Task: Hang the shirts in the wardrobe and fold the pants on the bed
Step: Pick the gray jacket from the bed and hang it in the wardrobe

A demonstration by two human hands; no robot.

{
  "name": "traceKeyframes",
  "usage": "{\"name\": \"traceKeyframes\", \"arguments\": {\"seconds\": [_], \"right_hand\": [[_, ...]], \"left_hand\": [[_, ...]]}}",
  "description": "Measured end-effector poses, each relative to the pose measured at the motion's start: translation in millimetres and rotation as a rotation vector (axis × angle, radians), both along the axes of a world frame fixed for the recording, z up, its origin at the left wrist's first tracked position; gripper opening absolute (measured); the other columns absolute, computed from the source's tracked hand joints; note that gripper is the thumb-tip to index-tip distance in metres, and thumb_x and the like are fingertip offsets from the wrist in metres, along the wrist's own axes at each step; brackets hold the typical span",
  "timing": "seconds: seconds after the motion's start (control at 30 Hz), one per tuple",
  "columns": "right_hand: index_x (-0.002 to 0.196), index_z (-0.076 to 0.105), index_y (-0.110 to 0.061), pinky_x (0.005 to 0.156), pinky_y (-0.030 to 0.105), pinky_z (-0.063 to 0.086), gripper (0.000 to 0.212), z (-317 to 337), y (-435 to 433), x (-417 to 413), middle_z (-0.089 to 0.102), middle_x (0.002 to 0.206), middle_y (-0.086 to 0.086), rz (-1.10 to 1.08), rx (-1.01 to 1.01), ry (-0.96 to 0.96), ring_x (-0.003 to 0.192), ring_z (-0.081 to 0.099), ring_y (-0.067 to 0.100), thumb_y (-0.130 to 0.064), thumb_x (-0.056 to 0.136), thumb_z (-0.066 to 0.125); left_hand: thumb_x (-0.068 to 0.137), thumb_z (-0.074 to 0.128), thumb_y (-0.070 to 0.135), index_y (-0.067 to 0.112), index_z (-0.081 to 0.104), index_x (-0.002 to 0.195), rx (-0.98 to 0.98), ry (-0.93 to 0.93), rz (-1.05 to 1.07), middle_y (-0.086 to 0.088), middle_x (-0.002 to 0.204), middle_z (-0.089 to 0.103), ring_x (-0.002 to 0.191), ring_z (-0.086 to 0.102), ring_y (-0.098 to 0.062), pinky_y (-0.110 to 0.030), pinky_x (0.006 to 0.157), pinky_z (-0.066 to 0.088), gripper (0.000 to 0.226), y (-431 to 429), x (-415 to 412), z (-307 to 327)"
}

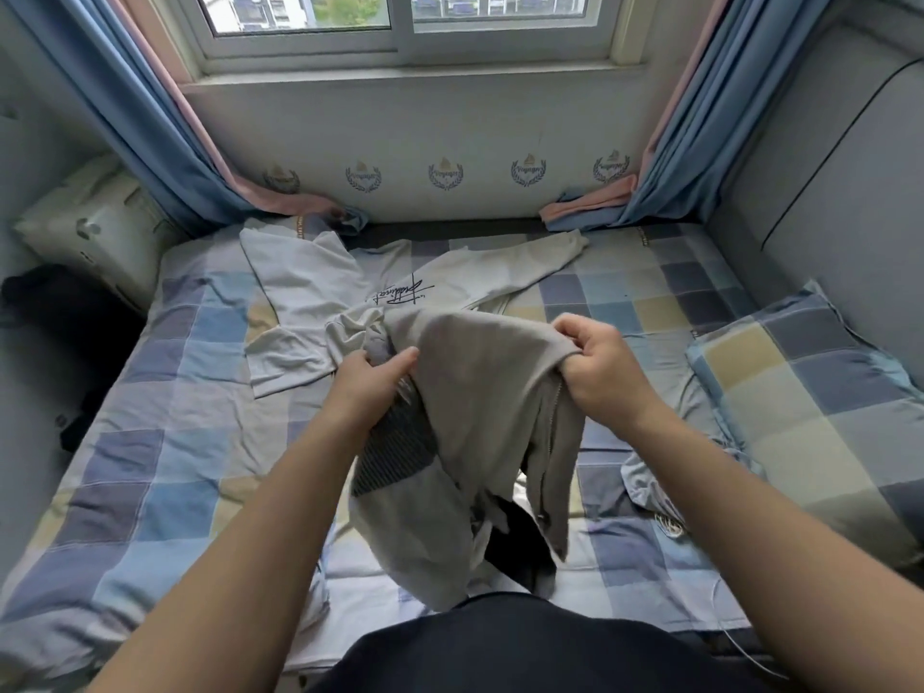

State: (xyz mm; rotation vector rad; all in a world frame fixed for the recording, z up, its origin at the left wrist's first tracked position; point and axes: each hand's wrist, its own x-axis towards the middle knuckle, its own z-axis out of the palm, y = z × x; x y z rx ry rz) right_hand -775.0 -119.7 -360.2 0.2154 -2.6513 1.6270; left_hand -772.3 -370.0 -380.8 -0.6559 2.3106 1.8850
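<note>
Grey-beige soft fabric garment [480, 392] with a metal zip [552, 417] and a dark striped panel [400, 452]: held up off the bed, above the near-centre of the mattress, lower half hanging towards the person's body. We cannot tell from here whether it is a shirt or pants; the zip fits either.

Right grip [595, 367]: clenched over a bunched top edge, taking the weight. We judge this is the anchor so the cloth drops free and shows its shape.

Left grip [370, 382]: thumb on top, fingers under the fabric beside the striped panel, pinching it. Likely feeling for a seam or opening to sort the piece out before deciding hanger or fold.

Black cloth item [515, 542]: under the hanging hem, touching it, mostly hidden.

White long-sleeved shirt with dark script print [320, 287]: spread flat further up the bed, sleeves out, its near edge just behind the held garment. We read it as waiting its turn for hanging.

Pale blue-grey crumpled garment [650, 482]: to the right, beside the checked pillow [810, 392].

Bed with blue, grey and yellow checked sheet [150, 417]: carries everything. No wardrobe in view.
</note>
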Motion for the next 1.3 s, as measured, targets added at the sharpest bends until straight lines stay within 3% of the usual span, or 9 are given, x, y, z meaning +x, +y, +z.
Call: {"name": "traceKeyframes", "arguments": {"seconds": [0.07, 0.23, 0.53, 0.67, 0.8, 0.9, 1.03, 1.17, 1.3], "right_hand": [[0.074, 0.063, -0.01, 0.061, 0.033, 0.039, 0.019, 20.5, -11.0, -6.0, 0.059, 0.066, 0.003, 0.053, 0.037, 0.026, 0.064, 0.049, 0.013, -0.001, 0.088, 0.054], [0.074, 0.069, -0.006, 0.059, 0.039, 0.05, 0.016, 53.4, -34.8, -16.2, 0.065, 0.068, 0.014, 0.056, 0.021, 0.033, 0.063, 0.054, 0.014, -0.012, 0.089, 0.069], [0.077, 0.069, 0.0, 0.052, 0.025, 0.045, 0.012, 67.0, -19.3, -28.0, 0.063, 0.063, 0.008, -0.043, -0.129, 0.014, 0.056, 0.054, 0.012, -0.008, 0.086, 0.073], [0.086, 0.07, -0.006, 0.054, 0.019, 0.045, 0.01, 52.7, -1.0, -36.1, 0.065, 0.072, 0.005, -0.17, -0.074, -0.022, 0.065, 0.057, 0.011, -0.016, 0.087, 0.074], [0.118, 0.06, -0.013, 0.083, 0.032, 0.049, 0.036, 29.3, 13.4, -31.4, 0.063, 0.107, 0.007, -0.142, -0.037, -0.241, 0.097, 0.059, 0.018, -0.017, 0.086, 0.077], [0.12, 0.057, -0.016, 0.096, 0.032, 0.044, 0.039, 19.4, 13.1, -12.9, 0.058, 0.123, 0.0, -0.126, 0.09, -0.104, 0.113, 0.052, 0.013, -0.02, 0.087, 0.077], [0.096, 0.065, -0.014, 0.073, 0.029, 0.055, 0.021, 0.4, -5.8, 24.4, 0.069, 0.089, 0.003, 0.117, -0.007, -0.141, 0.079, 0.067, 0.013, -0.03, 0.088, 0.075], [0.105, 0.063, -0.026, 0.071, 0.026, 0.055, 0.035, -30.0, -37.3, 55.1, 0.069, 0.093, -0.009, 0.275, -0.027, -0.291, 0.079, 0.066, 0.009, -0.045, 0.081, 0.079], [0.081, 0.062, -0.006, 0.056, 0.037, 0.038, 0.027, -37.9, -34.6, 40.5, 0.057, 0.064, 0.008, 0.199, 0.082, -0.149, 0.056, 0.044, 0.011, -0.029, 0.097, 0.063]], "left_hand": [[0.087, 0.079, 0.029, 0.013, 0.064, 0.12, -0.08, 0.075, -0.075, -0.005, 0.117, 0.067, 0.11, 0.065, -0.022, -0.033, 0.095, 0.053, 0.04, 10.2, 8.0, -3.1], [0.064, 0.084, 0.055, 0.035, 0.062, 0.113, -0.053, 0.188, -0.507, 0.012, 0.111, 0.071, 0.107, 0.068, -0.008, -0.025, 0.088, 0.055, 0.057, 45.4, 32.6, -6.0], [0.094, 0.063, 0.013, 0.014, 0.055, 0.096, -0.354, 0.132, -0.376, -0.005, 0.089, 0.068, 0.087, 0.063, -0.029, -0.043, 0.078, 0.051, 0.008, 58.7, 27.1, -49.2], [0.094, 0.053, 0.009, 0.027, 0.044, 0.068, -0.395, 0.152, -0.301, 0.012, 0.057, 0.05, 0.06, 0.045, -0.014, -0.033, 0.055, 0.031, 0.033, 49.0, 26.4, -57.6], [0.095, 0.047, 0.002, 0.012, 0.062, 0.079, -0.149, 0.127, -0.165, 0.003, 0.067, 0.06, 0.063, 0.052, -0.017, -0.03, 0.059, 0.041, 0.025, 43.1, 16.6, -43.8], [0.098, 0.04, 0.004, 0.006, 0.065, 0.096, 0.128, 0.025, -0.011, -0.017, 0.076, 0.065, 0.06, 0.061, -0.027, -0.031, 0.048, 0.048, 0.026, 37.3, 8.2, -19.5], [0.099, 0.034, 0.0, 0.009, 0.059, 0.089, 0.424, -0.035, 0.095, -0.015, 0.073, 0.063, 0.06, 0.061, -0.026, -0.033, 0.053, 0.052, 0.029, 39.8, 6.0, 14.7], [0.101, 0.037, 0.004, 0.005, 0.062, 0.102, 0.473, -0.008, 0.058, -0.017, 0.08, 0.066, 0.064, 0.067, -0.026, -0.038, 0.054, 0.058, 0.025, 49.5, 8.5, 36.4], [0.102, 0.044, 0.004, 0.001, 0.061, 0.107, 0.495, 0.018, 0.03, -0.018, 0.09, 0.064, 0.074, 0.068, -0.028, -0.044, 0.065, 0.061, 0.017, 45.1, 5.6, 47.9]]}}
